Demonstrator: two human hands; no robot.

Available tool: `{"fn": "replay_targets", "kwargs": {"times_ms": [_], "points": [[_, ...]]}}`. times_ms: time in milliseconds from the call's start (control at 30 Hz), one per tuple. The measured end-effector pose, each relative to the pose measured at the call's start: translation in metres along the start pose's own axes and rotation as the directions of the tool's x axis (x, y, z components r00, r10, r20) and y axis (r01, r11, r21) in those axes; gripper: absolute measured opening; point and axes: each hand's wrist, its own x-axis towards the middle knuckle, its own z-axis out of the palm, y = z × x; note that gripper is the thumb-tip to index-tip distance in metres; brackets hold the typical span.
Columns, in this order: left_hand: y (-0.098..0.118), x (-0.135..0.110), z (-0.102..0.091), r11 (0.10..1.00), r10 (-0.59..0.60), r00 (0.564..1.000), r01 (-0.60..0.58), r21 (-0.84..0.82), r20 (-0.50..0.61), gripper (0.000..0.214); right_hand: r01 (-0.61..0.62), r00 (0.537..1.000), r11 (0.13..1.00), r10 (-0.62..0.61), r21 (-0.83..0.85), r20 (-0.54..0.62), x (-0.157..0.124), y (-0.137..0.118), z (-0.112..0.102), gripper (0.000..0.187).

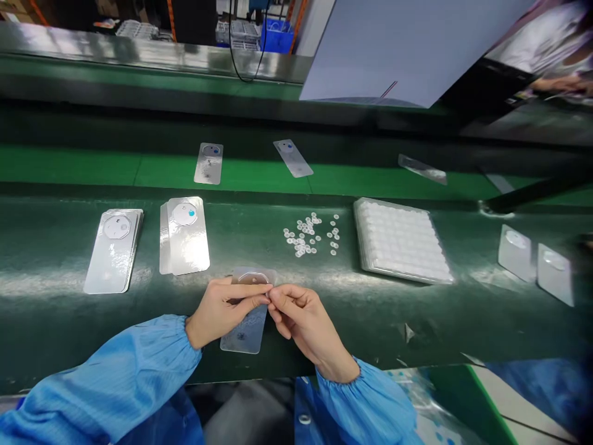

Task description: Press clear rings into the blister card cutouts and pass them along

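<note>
From my seat the green bench (pixel 55 259) fills the view. A pale board (pixel 407 49) leans in at 1 o'clock and hides what is behind it. Past it, another person's sleeve (pixel 546 43) is cut off by the frame corner.

At 3 o'clock of my hands lies a white tray (pixel 401 241) of small cells; I cannot make out their contents. Two stacks of clear cards sit at 10 o'clock, the left stack (pixel 113 250) and the nearer stack (pixel 185 238). I cannot count the cards in either.

The clear card (pixel 245 330) I am working on is low in the centre, just above the bench's near edge. My fingers cover most of its top half.

My left hand (pixel 222 312) pinches it by the upper edge. My right hand (pixel 303 321) has its fingertips pressed together against the left's. Whether something tiny sits between them I cannot tell.

A scatter of small white rings (pixel 308 235) lies at 1 o'clock, well apart from the hands.
</note>
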Motion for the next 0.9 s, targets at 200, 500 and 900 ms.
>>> {"fn": "replay_targets", "kwargs": {"times_ms": [200,500,900], "points": [[0.002,0.001,-0.001,0.998,-0.055,0.997,0.056,-0.019,0.047,0.017,0.109,0.994,0.971,-0.1,-0.215,0.053,0.0,-0.006,-0.01,0.038],[0.004,-0.004,0.003,0.987,-0.107,0.993,0.112,-0.119,0.053,0.042,0.326,0.915,0.725,-0.404,-0.607,0.008,-0.009,-0.008,-0.005,0.028],[0.009,-0.008,0.006,0.871,-0.264,0.963,0.266,-0.414,0.063,0.098,0.348,0.856,0.635,-0.515,-0.69,-0.043,-0.003,0.003,0.008,0.027]]}}
